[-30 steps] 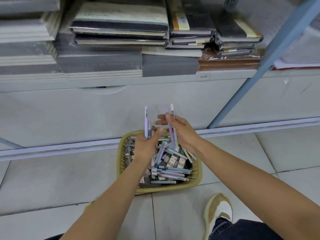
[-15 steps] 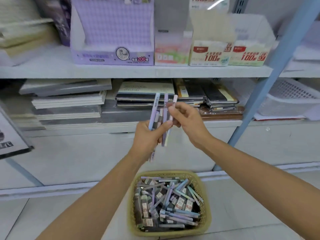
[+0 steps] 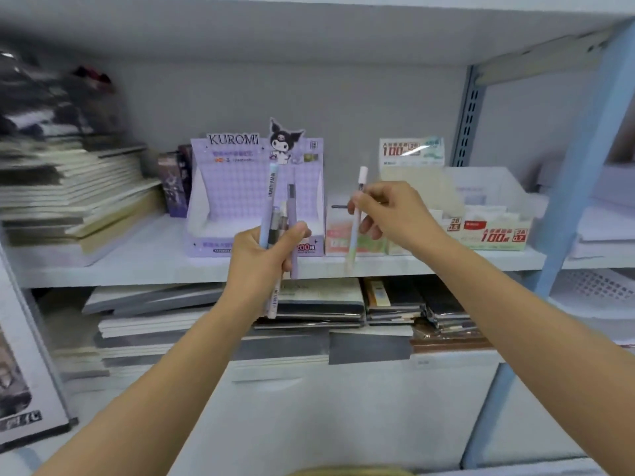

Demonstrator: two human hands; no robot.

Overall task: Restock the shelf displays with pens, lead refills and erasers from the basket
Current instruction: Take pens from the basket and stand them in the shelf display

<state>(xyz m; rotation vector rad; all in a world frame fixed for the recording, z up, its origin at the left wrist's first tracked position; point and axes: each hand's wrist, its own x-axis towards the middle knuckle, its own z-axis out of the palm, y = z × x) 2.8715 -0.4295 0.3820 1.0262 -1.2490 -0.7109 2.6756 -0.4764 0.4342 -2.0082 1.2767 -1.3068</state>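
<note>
My left hand (image 3: 264, 255) grips a bundle of pastel plastic pens (image 3: 279, 214) upright. My right hand (image 3: 388, 214) pinches one white-capped pastel pen (image 3: 357, 214) before the purple cardboard display box (image 3: 233, 173).

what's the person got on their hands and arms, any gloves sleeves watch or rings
Nothing worn that shows. The left hand and right hand are bare, with no gloves and no rings visible. The left forearm and right forearm are uncovered all the way to the frame's edge: no sleeve, watch or bracelet in view.
</note>
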